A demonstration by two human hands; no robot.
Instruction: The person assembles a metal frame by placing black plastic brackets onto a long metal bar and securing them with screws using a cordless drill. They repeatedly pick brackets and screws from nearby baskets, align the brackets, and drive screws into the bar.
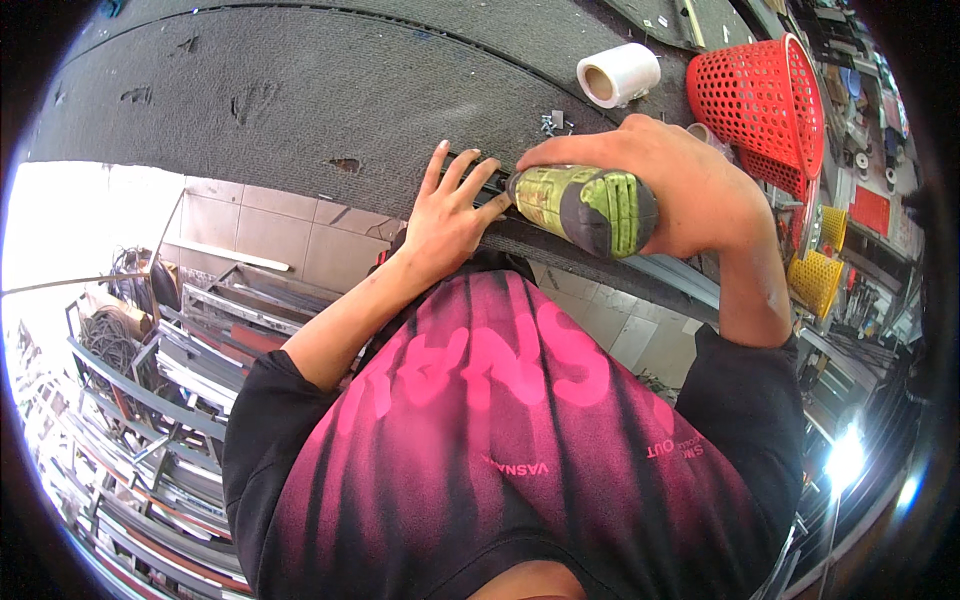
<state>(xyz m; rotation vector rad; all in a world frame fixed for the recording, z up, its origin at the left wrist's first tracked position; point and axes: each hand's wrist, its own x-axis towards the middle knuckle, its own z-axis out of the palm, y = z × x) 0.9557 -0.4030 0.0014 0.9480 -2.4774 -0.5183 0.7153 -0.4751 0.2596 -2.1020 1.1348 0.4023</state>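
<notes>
1. Head view: the right hand (700,185) is clamped around a green-and-black power tool (590,205), whose handle is mostly hidden from above.
2. The left hand (450,215) lies with fingers spread over a dark strip (488,183) at the near edge of the bench (270,100). The hands are apart from each other.
3. The power tool is above the bench's near edge, its front end just beside the left thumb; whether its tip meets the dark strip I cannot tell.
4. Beyond the right hand, small screws (550,124) lie loose on the bench's worn grey covering. A white roll (635,75) rests on its side farther back, near a red perforated basket (745,95) on the right.
5. Yellow baskets (815,282) show past the right arm.
6. To the left, below the bench, are a tiled floor (275,232) and a rack (145,400) loaded with long bars.
</notes>
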